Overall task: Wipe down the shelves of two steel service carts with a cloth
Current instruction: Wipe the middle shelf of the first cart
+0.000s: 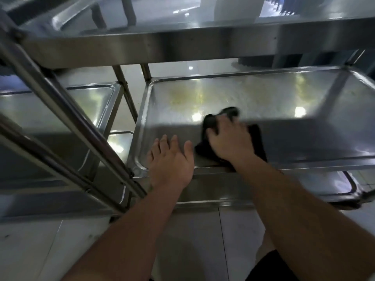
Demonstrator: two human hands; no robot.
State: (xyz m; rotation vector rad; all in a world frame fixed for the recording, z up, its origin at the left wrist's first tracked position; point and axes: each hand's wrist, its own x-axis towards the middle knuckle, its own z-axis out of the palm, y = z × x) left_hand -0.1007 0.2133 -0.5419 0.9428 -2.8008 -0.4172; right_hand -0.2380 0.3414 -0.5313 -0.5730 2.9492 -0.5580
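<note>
Head view: right hand (pixel 229 138) presses and grips a black cloth (pixel 257 140) on the steel cart's middle shelf (pixel 284 102), near its front edge; left hand (pixel 170 159) rests flat, fingers straight, at the front-left corner.

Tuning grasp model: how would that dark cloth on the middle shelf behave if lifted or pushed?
The dark cloth is bunched under the right hand, so likely floppy and would drape. Probably light. On the smooth steel shelf it should slide easily.

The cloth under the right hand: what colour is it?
Black, plain, no visible pattern; the cloth shows in the head view, under the right hand.
</note>
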